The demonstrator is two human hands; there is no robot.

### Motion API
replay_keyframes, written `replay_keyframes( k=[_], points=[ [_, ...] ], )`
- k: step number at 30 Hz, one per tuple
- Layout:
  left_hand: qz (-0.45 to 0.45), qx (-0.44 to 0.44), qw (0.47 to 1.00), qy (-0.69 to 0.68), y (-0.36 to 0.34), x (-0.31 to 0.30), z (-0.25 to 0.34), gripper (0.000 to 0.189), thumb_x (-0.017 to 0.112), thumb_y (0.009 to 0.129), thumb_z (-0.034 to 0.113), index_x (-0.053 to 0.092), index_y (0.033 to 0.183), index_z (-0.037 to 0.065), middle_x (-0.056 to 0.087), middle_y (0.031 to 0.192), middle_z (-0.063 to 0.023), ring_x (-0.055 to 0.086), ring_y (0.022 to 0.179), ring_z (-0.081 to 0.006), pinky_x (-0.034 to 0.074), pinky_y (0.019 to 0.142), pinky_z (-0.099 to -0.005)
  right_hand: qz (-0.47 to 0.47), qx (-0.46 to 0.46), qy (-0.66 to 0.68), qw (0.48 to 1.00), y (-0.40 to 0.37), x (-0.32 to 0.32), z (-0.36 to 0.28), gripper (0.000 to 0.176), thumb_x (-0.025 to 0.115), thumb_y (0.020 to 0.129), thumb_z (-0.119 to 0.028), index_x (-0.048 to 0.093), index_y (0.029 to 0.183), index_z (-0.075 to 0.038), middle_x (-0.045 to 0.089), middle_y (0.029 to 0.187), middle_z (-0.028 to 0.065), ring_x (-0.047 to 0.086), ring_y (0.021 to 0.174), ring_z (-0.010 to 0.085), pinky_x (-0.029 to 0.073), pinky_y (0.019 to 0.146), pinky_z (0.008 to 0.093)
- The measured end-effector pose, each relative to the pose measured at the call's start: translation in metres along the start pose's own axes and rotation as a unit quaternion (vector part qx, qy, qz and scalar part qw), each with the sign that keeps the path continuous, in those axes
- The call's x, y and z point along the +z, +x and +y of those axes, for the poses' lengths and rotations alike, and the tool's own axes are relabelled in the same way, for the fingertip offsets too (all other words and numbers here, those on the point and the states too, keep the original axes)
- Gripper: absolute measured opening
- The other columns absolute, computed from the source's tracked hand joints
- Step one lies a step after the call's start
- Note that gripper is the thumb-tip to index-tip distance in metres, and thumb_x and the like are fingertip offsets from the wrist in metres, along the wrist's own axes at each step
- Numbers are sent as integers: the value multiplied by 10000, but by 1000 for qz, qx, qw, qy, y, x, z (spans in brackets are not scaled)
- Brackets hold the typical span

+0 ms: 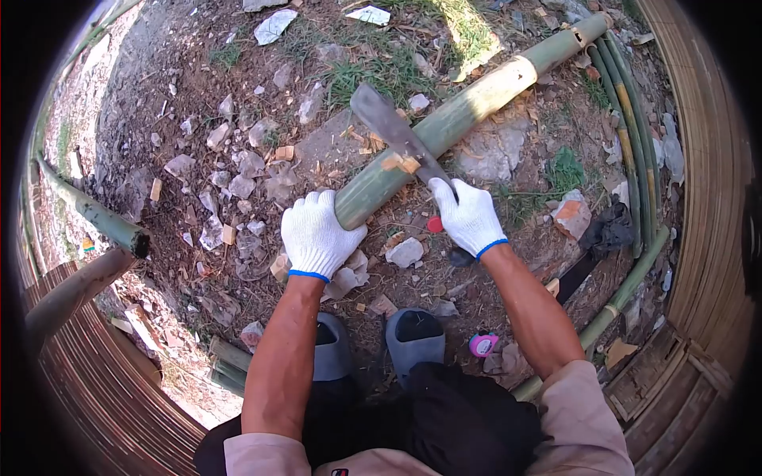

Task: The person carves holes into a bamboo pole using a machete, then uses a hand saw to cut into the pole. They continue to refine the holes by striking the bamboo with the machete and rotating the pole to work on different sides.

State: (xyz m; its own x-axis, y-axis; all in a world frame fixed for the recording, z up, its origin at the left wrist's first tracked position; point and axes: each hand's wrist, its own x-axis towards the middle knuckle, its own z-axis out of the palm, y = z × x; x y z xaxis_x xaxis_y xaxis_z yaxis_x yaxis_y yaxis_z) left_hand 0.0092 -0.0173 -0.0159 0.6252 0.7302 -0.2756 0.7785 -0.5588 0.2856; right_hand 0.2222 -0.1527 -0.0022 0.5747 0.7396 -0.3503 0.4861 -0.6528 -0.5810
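A thick green bamboo pole runs slantwise from near my feet to the upper right. My left hand, in a white knit glove with a blue cuff, is closed round its near end. My right hand, gloved the same way, grips the handle of a machete. The dark, broad blade lies across the pole, its tip pointing to the upper left. A pale cut patch of exposed wood shows beside the blade. My right fingers cover most of the handle.
Rocks and wood chips litter the dirt. A pink tape measure lies right of my sandals. Thin bamboo poles lie at the right, near a slatted bamboo panel. Another cut pole is at left.
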Motion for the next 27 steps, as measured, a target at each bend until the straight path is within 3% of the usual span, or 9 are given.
replay_keyframes(
  k=[2,8,9,12,16,18,22,24,27],
  points=[
    [7,9,1000,0,3,4,-7,592,894,645,469,748,1072,86,723,993,-135,707,956,-337,564,852,-462,9,-36,-110,993,-1,-10,3,451,584,1086,-433,680,888,-39,682,797,310,699,776,504,516,671,606],
    [-4,-7,1000,-6,0,4,-5,559,882,646,463,756,1049,97,729,983,-131,712,929,-339,569,841,-463,263,-110,-2,958,-9,-16,-20,307,675,1055,-278,636,868,-38,669,687,235,686,640,459,533,580,519],
    [6,1,1000,-3,3,3,-4,556,883,644,461,757,1048,100,731,980,-132,715,918,-342,574,832,-467,121,-60,-112,985,-5,6,18,369,646,1061,-363,633,870,-48,682,709,261,698,670,480,542,614,568],
    [25,12,1000,-2,4,5,-6,550,885,643,458,759,1046,105,737,974,-131,722,912,-344,585,820,-469,78,-80,-167,980,-1,-20,-10,395,634,1061,-398,626,864,-56,684,713,266,696,681,486,551,623,569],
    [11,-4,1000,1,3,4,-4,542,873,655,460,760,1048,104,738,971,-128,724,913,-339,585,822,-465,296,-52,95,949,-16,-35,-53,274,697,1045,-275,666,901,-44,670,683,233,700,642,433,520,550,482],
    [17,2,1000,3,1,9,-6,546,873,655,460,760,1048,99,739,971,-127,723,912,-337,583,827,-463,114,-48,-163,979,-5,11,14,333,652,1060,-351,670,900,-60,670,675,244,710,670,455,553,586,516],
    [32,15,999,0,3,10,-8,551,871,658,460,757,1047,87,739,971,-127,721,909,-334,576,836,-462,99,-73,-131,984,-7,-37,-31,333,650,1062,-342,666,892,-56,667,675,249,706,666,456,548,590,525],
    [17,7,1000,-4,2,8,-6,557,870,659,458,756,1059,87,739,972,-129,721,908,-336,576,834,-464,249,-56,64,965,-18,-44,-58,289,695,1046,-264,655,872,-37,662,674,243,704,651,446,524,556,499],
    [10,6,1000,-2,2,2,-3,569,876,663,465,757,1080,96,737,965,-131,720,915,-340,579,826,-469,72,-17,-99,992,-5,-2,-19,413,619,1070,-406,651,876,-42,672,699,268,711,731,487,549,650,571]
  ],
)
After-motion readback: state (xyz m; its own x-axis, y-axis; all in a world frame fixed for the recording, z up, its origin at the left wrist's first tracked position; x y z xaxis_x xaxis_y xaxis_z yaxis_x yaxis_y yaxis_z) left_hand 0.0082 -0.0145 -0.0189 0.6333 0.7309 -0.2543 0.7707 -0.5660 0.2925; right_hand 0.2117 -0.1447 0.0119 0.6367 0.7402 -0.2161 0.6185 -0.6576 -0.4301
